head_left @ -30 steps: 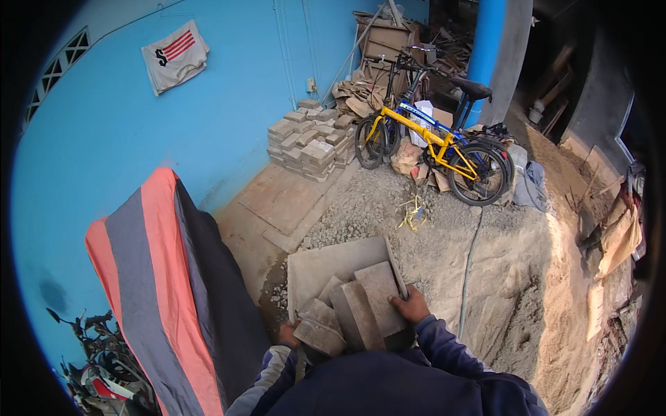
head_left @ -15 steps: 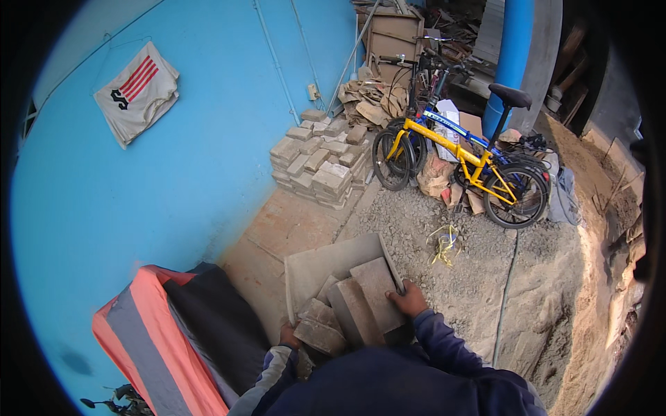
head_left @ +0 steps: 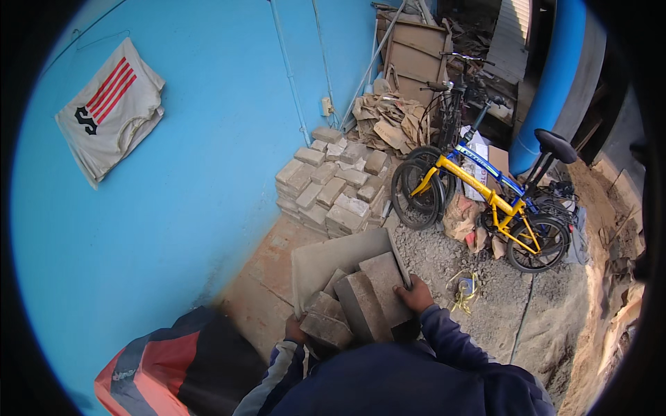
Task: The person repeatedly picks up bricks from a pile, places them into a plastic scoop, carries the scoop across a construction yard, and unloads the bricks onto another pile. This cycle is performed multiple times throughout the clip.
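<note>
A grey, dusty, open tub loaded with several concrete paving blocks is in front of my body at the lower middle. My left hand is closed on its left edge. On the opposite side, my right hand grips the right edge, thumb on top beside a flat block. The blocks lean against each other at different angles. My dark torso hides the near end of the tub. Beyond it, a stack of paving blocks stands against the blue wall.
A yellow folding bicycle and a blue one stand ahead right on gravel. Crumpled brown paper lies behind the stack. A red, grey and black cover is at lower left. A white cloth hangs on the wall.
The block stack and bicycles appear larger and lower in view, and the covered object has slid down toward the lower edge. Both hands keep their grip on the loaded tub.
</note>
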The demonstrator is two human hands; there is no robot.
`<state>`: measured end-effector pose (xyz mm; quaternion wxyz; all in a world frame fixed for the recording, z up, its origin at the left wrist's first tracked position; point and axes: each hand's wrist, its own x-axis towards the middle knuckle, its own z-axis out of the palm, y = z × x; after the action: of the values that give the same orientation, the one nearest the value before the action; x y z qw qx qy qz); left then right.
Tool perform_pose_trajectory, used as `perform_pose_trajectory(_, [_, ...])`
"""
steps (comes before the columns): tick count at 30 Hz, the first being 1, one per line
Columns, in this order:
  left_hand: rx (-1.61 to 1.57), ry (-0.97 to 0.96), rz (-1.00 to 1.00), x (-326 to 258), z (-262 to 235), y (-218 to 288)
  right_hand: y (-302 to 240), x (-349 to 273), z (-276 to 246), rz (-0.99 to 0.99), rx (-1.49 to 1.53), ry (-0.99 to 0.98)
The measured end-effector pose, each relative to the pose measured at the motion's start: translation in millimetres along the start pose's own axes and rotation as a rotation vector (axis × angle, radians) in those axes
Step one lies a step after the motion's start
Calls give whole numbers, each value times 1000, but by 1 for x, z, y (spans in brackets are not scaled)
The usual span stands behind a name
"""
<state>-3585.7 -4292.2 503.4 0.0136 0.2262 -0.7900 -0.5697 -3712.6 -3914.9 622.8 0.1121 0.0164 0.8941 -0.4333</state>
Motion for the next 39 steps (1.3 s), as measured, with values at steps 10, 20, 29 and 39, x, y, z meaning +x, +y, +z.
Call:
perform_pose_trajectory(10, [417,-298,165,231,-22,58,-83,125,9,260,40,149])
perform_pose_trajectory(20, [394,-316,138,461,32,84,-37,319,48,305,238,225])
perform_pose_trajectory(29, [402,-327,-90,584,72,102,-33,508,51,391,73,102])
perform_pose_trajectory(39, [-155,-318,-547,701,135,-3,38,620,152,497,-4,111])
